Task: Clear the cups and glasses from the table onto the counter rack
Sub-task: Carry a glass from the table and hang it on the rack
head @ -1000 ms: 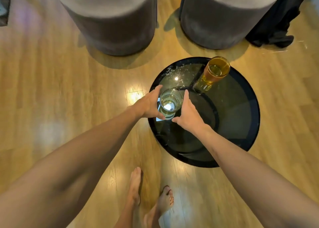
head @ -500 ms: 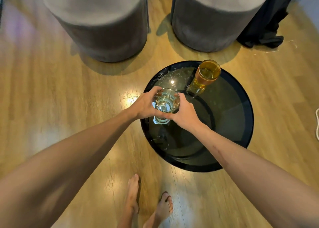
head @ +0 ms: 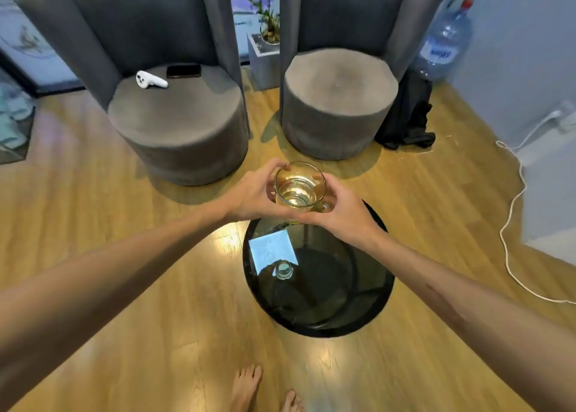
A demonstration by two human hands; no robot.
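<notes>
Both hands wrapped around one clear glass (head: 300,187), left hand (head: 253,193) and right hand (head: 344,213) pressing from either side. Glass upright, held in the air above the far edge of the round black table (head: 367,312). Small glass reflection visible in tabletop. Amber glass not visible

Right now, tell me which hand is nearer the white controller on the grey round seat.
Left. The left hand grips the clear drinking glass on the side toward the white controller; the right hand grips its far side, farther off.
</notes>
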